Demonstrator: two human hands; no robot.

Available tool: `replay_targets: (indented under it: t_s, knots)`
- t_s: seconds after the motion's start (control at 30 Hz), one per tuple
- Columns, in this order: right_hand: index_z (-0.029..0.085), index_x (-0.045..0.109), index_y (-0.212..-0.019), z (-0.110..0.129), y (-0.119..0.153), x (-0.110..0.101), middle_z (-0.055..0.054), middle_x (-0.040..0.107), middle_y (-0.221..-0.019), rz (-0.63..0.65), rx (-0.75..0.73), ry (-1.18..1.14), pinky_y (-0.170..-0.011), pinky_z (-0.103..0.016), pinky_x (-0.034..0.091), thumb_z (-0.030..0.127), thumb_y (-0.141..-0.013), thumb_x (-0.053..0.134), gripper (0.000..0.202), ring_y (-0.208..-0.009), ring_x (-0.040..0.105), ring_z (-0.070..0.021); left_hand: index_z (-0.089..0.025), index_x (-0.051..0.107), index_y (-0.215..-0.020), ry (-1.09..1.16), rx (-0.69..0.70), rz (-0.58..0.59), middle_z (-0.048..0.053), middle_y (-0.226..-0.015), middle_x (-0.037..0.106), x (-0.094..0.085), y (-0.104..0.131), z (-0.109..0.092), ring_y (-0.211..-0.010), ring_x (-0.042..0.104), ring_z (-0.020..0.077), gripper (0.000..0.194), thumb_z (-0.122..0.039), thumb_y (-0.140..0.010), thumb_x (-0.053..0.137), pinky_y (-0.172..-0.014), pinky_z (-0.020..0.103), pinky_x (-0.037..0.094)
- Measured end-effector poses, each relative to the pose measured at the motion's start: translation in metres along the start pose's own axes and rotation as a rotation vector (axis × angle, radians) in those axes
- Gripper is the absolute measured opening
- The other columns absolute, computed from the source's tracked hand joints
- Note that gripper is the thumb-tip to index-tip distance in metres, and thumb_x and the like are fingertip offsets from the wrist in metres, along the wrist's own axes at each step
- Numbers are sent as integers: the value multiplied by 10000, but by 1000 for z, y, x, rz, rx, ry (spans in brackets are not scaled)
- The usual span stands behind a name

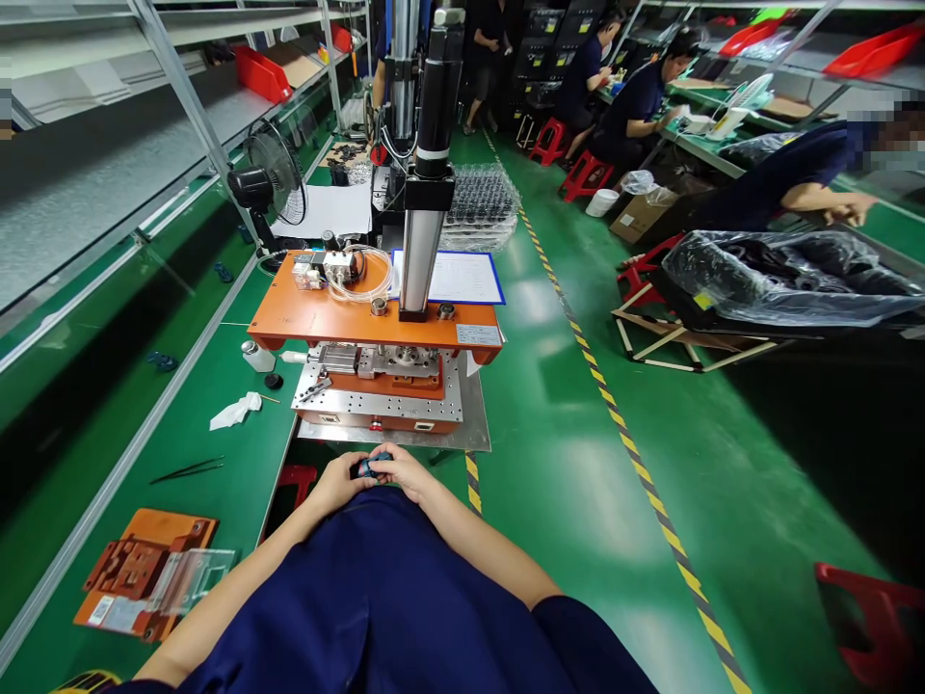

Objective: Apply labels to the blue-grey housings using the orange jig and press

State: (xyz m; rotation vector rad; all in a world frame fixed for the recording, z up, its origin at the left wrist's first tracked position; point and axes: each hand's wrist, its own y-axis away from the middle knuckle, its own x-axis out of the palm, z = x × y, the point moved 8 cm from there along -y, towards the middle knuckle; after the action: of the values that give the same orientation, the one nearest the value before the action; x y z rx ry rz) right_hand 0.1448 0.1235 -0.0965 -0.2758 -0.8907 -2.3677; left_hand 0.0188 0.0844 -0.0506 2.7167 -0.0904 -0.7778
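Observation:
Close to my waist, a small dark blue part (371, 467) sits between my two hands; its exact kind is too small to tell. My left hand (342, 482) grips it from the left with curled fingers. From the other side, the fingers of my right hand (402, 471) close on the same part and hide some of it. Just beyond my hands stands a press machine (376, 405) with a perforated metal base. An orange plate (347, 313) forms its upper deck, and a tall cylinder (425, 241) rises from it.
On the green bench at left lie tweezers (186, 469), a crumpled tissue (235, 412), a small white bottle (258, 357) and an orange fixture (141, 569). A fan (271, 178) stands farther back. Co-workers sit at the right, near a plastic-lined bin (780, 280).

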Motion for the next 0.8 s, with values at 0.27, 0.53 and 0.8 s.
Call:
replay_targets:
  t_s: [0.27, 0.53, 0.8]
  knots:
    - [199, 609, -899, -1, 2, 0, 27, 672, -754, 10, 1, 17, -619, -254, 445, 387, -571, 860, 453, -585, 570, -95, -154, 697, -1178, -3, -12, 1, 111, -1180, 729, 1, 3, -3, -1086, 672, 261, 493, -259, -707, 796, -1000, 359, 482]
    - [208, 595, -922, 1, 4, -2, 26, 658, -764, 19, -29, 85, -623, -261, 465, 460, -608, 831, 467, -586, 572, -97, -162, 708, -1160, -4, -6, -17, 105, -1156, 739, 2, 4, -4, -1068, 680, 263, 479, -258, -701, 801, -986, 366, 494]
    - [210, 651, -993, 24, 11, -3, -31, 697, -891, 6, -205, 409, -704, -341, 559, 504, -795, 697, 358, -724, 657, -166, -172, 718, -1134, -5, 5, -88, 96, -1134, 751, -3, 5, -5, -1048, 696, 257, 465, -268, -687, 803, -976, 359, 513]
